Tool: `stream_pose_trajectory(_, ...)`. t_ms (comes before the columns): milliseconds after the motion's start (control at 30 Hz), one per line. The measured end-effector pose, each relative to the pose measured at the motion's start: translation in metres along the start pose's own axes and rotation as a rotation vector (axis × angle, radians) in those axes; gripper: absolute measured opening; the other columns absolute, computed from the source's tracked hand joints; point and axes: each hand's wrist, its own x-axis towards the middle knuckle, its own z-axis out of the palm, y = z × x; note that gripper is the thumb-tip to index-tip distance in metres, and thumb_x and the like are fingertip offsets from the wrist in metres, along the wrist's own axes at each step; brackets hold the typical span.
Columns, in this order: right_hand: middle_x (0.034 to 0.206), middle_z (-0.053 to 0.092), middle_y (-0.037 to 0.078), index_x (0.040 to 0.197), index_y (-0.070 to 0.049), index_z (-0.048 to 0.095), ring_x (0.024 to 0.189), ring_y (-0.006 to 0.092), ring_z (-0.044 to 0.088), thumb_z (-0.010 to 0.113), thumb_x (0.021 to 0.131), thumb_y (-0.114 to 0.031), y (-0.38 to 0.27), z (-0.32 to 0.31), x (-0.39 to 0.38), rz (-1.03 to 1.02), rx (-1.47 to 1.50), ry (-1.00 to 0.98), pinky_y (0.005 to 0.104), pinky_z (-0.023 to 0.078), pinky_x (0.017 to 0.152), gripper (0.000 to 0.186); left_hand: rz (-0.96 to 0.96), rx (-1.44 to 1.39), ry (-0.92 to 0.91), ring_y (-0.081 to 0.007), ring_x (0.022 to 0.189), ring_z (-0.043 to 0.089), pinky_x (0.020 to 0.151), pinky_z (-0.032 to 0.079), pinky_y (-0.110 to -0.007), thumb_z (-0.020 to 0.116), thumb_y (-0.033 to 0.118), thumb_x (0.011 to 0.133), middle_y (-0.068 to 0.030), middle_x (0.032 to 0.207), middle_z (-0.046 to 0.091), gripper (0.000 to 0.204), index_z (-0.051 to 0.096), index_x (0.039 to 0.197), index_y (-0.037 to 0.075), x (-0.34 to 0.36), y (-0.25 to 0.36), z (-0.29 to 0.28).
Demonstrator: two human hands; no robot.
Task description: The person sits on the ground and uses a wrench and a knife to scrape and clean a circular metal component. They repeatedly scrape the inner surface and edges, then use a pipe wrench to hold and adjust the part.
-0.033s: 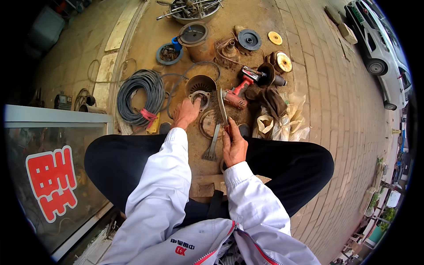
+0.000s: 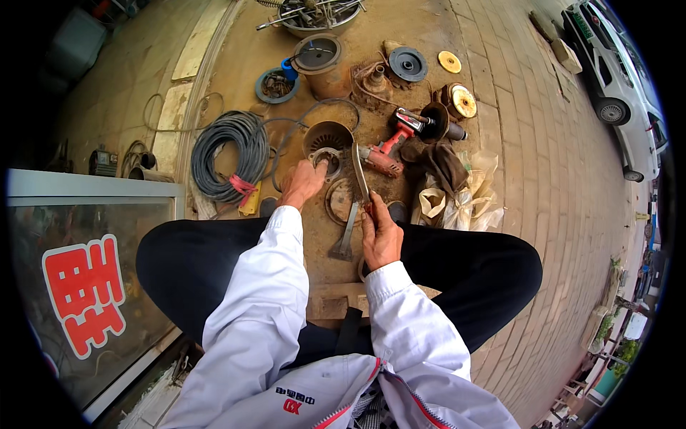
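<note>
My left hand point(image 2: 304, 184) is closed on the near rim of a round metal flange point(image 2: 331, 163), its fingertips partly hidden at the ring. Just beyond the flange lies a rusty, hollow cylindrical housing point(image 2: 328, 134) with ribs inside. In my right hand point(image 2: 381, 239) is a knife by its handle, the long curved blade point(image 2: 359, 168) pointing up and away beside the flange. Between my hands, a flat metal scraper point(image 2: 345, 236) with a flared end leans on a rusty round disc point(image 2: 340, 202) on the ground.
A red cordless impact wrench point(image 2: 388, 154) lies to the right, near a dark cloth point(image 2: 441, 166) and plastic bags point(image 2: 471, 200). Coiled grey cable point(image 2: 225, 154) sits left. Farther off are a metal pot-like casing point(image 2: 318, 71), a blue dish point(image 2: 276, 86) and a tool basin point(image 2: 321, 25).
</note>
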Motion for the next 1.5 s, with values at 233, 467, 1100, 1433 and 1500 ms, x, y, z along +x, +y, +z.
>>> stream_pose_trajectory(233, 0.094, 0.071, 0.027, 0.137, -0.011, 0.06, 0.086, 0.0458, 0.069, 0.059, 0.096, -0.014, -0.01, 0.032, 0.061, -0.145, -0.335, -0.084, 0.0547, 0.054, 0.074, 0.041, 0.055, 0.042, -0.083, -0.0511, 0.111, 0.064, 0.096, 0.049, -0.053, 0.051, 0.049, 0.098, -0.033, 0.115, 0.068, 0.059, 0.072, 0.113, -0.004, 0.003, 0.0, -0.011)
stream_pose_trajectory(467, 0.096, 0.072, 0.025, 0.136, -0.013, 0.061, 0.086, 0.0463, 0.068, 0.06, 0.096, -0.015, -0.011, 0.009, 0.075, -0.201, -0.223, 0.014, 0.054, 0.053, 0.074, 0.04, 0.059, 0.08, -0.088, -0.0507, 0.112, 0.063, 0.097, 0.048, -0.054, 0.049, 0.047, 0.099, -0.0312, 0.117, 0.068, 0.057, 0.071, 0.118, -0.002, 0.005, 0.002, -0.015)
stream_pose_trajectory(1100, 0.102, 0.074, 0.02, 0.138, -0.005, 0.058, 0.092, 0.0371, 0.072, 0.06, 0.097, -0.013, 0.007, 0.02, 0.071, -0.075, -0.032, 0.099, 0.044, 0.055, 0.082, 0.042, 0.111, 0.087, -0.126, -0.0508, 0.114, 0.062, 0.097, 0.047, -0.054, 0.048, 0.048, 0.101, -0.0338, 0.122, 0.065, 0.061, 0.067, 0.122, -0.006, 0.002, -0.005, -0.018)
stream_pose_trajectory(1433, 0.075, 0.063, 0.01, 0.104, 0.003, 0.063, 0.067, 0.017, 0.058, 0.06, 0.098, -0.014, 0.009, -0.002, 0.028, 0.178, 0.289, 0.142, 0.0342, 0.05, 0.067, 0.019, 0.117, 0.012, 0.012, -0.0475, 0.114, 0.064, 0.097, 0.048, -0.052, 0.06, 0.048, 0.096, -0.032, 0.119, 0.067, 0.059, 0.068, 0.12, -0.005, -0.001, -0.01, -0.008)
stream_pose_trajectory(1500, 0.075, 0.063, 0.01, 0.106, 0.002, 0.063, 0.069, 0.0165, 0.059, 0.06, 0.098, -0.014, 0.0, -0.002, 0.02, 0.168, 0.309, 0.087, 0.0344, 0.05, 0.067, 0.018, 0.107, -0.021, 0.054, -0.0474, 0.113, 0.064, 0.096, 0.049, -0.052, 0.062, 0.047, 0.096, -0.0316, 0.118, 0.068, 0.057, 0.068, 0.118, -0.006, -0.011, -0.005, -0.01)
